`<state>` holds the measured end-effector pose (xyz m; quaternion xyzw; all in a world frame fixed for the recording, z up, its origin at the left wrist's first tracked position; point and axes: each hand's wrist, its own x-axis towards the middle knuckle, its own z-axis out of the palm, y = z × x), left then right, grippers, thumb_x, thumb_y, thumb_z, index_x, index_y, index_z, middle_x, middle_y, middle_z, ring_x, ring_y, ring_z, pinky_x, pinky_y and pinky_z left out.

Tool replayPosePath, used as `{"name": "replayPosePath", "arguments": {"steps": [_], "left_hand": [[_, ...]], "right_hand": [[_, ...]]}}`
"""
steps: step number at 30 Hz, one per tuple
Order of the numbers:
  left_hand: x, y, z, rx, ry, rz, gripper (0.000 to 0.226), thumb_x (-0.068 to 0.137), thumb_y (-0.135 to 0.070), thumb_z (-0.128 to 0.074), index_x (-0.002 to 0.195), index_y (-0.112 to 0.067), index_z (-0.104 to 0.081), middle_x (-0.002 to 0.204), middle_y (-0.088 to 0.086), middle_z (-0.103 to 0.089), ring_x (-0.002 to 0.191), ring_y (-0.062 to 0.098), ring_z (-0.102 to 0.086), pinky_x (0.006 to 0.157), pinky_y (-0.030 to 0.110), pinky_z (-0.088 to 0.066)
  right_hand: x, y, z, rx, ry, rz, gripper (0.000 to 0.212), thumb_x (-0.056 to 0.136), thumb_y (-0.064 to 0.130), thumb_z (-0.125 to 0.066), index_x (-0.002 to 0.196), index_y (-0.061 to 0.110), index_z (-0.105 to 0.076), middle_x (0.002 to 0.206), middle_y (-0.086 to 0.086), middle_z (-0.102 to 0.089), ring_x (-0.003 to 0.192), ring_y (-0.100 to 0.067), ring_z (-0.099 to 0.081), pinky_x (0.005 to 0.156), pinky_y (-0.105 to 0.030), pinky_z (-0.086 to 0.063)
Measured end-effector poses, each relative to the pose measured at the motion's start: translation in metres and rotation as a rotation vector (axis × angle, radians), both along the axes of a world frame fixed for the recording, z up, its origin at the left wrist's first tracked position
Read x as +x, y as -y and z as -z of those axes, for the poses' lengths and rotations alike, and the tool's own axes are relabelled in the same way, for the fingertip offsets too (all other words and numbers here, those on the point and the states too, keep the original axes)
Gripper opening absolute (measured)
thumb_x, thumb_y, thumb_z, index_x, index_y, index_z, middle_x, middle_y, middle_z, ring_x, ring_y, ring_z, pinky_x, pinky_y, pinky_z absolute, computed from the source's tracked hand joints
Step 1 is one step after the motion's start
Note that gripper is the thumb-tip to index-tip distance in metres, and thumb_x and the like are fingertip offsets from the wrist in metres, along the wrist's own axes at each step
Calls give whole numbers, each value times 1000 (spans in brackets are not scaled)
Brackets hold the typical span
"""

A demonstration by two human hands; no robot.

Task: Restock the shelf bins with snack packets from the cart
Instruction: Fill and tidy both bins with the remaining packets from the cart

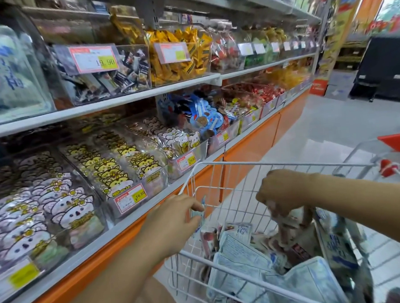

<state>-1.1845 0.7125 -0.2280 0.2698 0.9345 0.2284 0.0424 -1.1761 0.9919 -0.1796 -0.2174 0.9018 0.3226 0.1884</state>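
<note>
Flat, crinkly snack packets [242, 249], pale blue and white, lie piled in the white wire cart [242, 164]. The right hand [282, 192] is curled tight round a bunch of shiny packets [284, 219] just above the pile. The left hand [174, 215] pinches one small packet [198, 216] at the cart's front wires. Beside the cart, clear plastic bins [134, 160] on the shelf hold rows of cat and bear packets. The shelf base [252, 148] is orange. The floor [321, 120] is pale, smooth tile.
</note>
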Motion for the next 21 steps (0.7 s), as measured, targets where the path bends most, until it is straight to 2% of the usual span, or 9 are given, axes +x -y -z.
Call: {"name": "replayPosePath", "arguments": {"steps": [3,6,9,12,13,15,16,19,21], "left_hand": [[4,0,-4,33,-6,-28,16,101,-40,-51,114,-44,-59,117,-28,-54,111,-3,-49,95,28,-45],[11,1,-7,113,-5,-71,14,100,-37,-54,109,-43,-63,112,-28,-59,103,-4,-54,90,26,-48],[19,4,-10,388,2,-175,14,98,-30,-59,98,-42,-65,98,-26,-64,92,-8,-58,80,21,-50],[30,6,-27,788,129,-373,16,99,-28,-59,112,-36,-58,102,-19,-62,88,-11,-58,72,7,-46],[33,6,-32,918,192,-444,21,99,-28,-60,118,-35,-53,108,-17,-61,92,-9,-58,78,9,-47],[39,4,-41,1185,407,-579,29,98,-27,-62,124,-33,-51,119,-12,-62,108,2,-60,96,29,-49],[42,1,-45,1314,555,-617,30,97,-26,-63,125,-28,-55,121,-7,-65,111,9,-61,99,36,-50],[53,-12,-55,1490,956,-581,21,91,-26,-67,110,-16,-67,108,6,-72,99,21,-67,82,36,-52],[56,-19,-56,1502,1051,-500,36,78,-34,-71,108,-14,-68,109,10,-74,104,25,-67,84,37,-52]], "right_hand": [[-6,17,-30,-303,-68,72,31,84,31,-69,114,24,-63,102,2,-68,85,-19,-54,68,-27,-41],[-10,26,-47,-774,-91,180,36,83,39,-78,113,22,-66,80,-3,-71,69,-21,-61,64,-35,-50],[-10,29,-46,-1252,-104,347,32,81,39,-81,101,19,-67,80,-7,-75,66,-18,-71,66,-42,-60],[-9,40,-35,-1697,-141,558,25,84,32,-80,93,13,-67,72,-19,-71,53,-24,-61,45,-31,-49],[-7,47,-31,-1865,-139,614,21,85,26,-79,90,9,-68,68,-19,-69,50,-24,-56,43,-27,-44],[1,60,-25,-2141,-146,729,23,86,20,-77,93,0,-66,70,-20,-69,53,-26,-58,42,-26,-43],[7,68,-23,-2230,-141,768,28,86,19,-77,97,-4,-65,75,-26,-69,58,-29,-61,44,-28,-44],[25,91,-21,-2332,-133,817,33,84,17,-77,105,-4,-64,89,-26,-73,69,-38,-68,58,-43,-55],[35,104,-20,-2328,-143,796,25,82,12,-78,102,2,-67,91,-19,-76,75,-34,-72,72,-48,-57]]}}
